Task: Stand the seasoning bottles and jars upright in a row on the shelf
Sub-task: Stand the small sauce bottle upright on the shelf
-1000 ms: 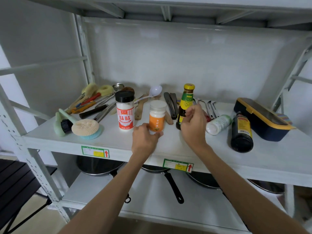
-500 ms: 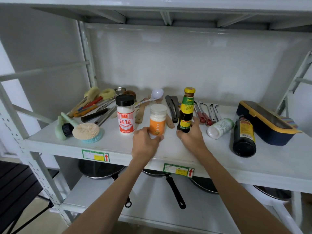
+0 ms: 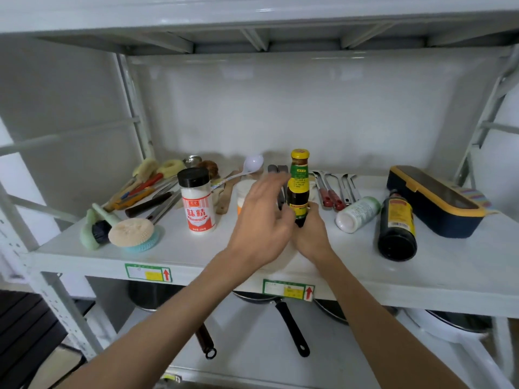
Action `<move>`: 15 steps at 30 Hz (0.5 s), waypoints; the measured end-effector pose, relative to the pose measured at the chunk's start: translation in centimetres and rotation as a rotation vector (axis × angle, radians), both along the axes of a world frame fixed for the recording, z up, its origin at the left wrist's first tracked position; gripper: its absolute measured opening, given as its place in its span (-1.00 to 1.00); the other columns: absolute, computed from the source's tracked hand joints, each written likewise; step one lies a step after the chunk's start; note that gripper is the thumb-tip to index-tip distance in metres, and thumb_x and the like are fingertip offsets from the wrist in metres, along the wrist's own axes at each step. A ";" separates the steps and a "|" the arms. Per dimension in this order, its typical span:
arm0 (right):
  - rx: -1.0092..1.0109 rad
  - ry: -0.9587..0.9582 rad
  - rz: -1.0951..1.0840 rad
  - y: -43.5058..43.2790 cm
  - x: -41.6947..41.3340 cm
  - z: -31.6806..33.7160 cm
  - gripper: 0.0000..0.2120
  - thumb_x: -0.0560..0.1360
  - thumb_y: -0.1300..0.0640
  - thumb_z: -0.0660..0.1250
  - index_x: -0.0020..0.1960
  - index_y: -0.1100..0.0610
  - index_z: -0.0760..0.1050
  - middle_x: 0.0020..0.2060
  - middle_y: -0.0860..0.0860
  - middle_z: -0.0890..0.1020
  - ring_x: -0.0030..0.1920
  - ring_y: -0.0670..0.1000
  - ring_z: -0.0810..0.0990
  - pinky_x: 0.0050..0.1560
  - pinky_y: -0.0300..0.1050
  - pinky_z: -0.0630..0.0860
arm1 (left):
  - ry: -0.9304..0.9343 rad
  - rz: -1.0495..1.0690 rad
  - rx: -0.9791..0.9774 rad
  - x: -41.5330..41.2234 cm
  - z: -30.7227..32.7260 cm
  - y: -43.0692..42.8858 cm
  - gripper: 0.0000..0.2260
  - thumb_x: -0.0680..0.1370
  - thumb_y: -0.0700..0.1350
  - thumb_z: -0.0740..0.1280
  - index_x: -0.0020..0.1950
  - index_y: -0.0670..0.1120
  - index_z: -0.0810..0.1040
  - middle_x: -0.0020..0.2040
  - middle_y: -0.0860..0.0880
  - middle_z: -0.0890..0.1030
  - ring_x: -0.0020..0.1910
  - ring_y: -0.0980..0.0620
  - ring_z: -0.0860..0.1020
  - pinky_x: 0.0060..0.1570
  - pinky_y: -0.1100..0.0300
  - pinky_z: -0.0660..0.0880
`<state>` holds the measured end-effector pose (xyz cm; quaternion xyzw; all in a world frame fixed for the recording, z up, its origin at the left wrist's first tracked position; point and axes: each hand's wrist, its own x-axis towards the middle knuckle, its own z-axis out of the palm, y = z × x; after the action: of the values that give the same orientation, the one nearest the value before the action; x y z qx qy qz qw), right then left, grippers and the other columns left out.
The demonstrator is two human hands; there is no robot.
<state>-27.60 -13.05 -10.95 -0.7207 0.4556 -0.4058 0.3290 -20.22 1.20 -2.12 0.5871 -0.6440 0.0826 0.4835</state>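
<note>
On the white shelf a white seasoning jar with a black lid and red label stands upright. Right of it an orange jar with a white lid stands, mostly hidden behind my left hand, whose fingers are spread and hold nothing. A dark sauce bottle with a yellow cap stands upright; my right hand grips its base. A white bottle with a green label lies on its side, and a large dark sauce bottle lies flat beside it.
Brushes and a scrubber lie at the shelf's left, with utensils behind. Tongs and peelers lie behind the bottles. A navy and yellow box sits at the right. Pans rest on the lower shelf.
My left hand has let go of the orange jar and moved right, up toward the dark bottle. My right hand has slid down to the bottle's base.
</note>
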 end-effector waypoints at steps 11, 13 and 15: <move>0.028 -0.007 0.024 -0.2 -0.7 0.1 -0.55 0.43 0.34 0.33 0.25 0.13 0.30 0.12 0.12 0.57 0.15 0.13 0.53 0.12 0.00 0.48 | -0.314 0.078 0.431 1.2 5.9 -8.0 -0.39 0.50 -0.30 0.24 0.55 -0.17 0.19 0.57 -0.13 0.20 0.53 -0.05 0.17 0.43 0.20 0.11; 0.038 -0.008 0.020 -0.2 -0.7 0.2 -0.53 0.42 0.34 0.34 0.27 0.12 0.29 0.12 0.12 0.56 0.18 0.14 0.53 0.18 0.08 0.49 | -0.243 0.080 0.475 1.0 5.9 -8.2 -0.44 0.48 -0.32 0.23 0.49 -0.15 0.28 0.46 -0.16 0.38 0.41 -0.13 0.36 0.30 0.14 0.32; 0.044 -0.010 0.016 -0.1 -0.8 0.2 -0.50 0.42 0.34 0.35 0.29 0.11 0.29 0.14 0.11 0.57 0.19 0.14 0.52 0.21 0.11 0.49 | -0.227 0.089 0.466 0.9 5.8 -8.2 -0.48 0.46 -0.33 0.23 0.44 -0.14 0.34 0.36 -0.16 0.49 0.30 -0.17 0.46 0.19 0.10 0.44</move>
<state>-28.42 -13.15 -10.73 -0.7149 0.4570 -0.3966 0.3504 -19.28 -7.01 3.72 0.6972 -0.6694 0.0186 0.2557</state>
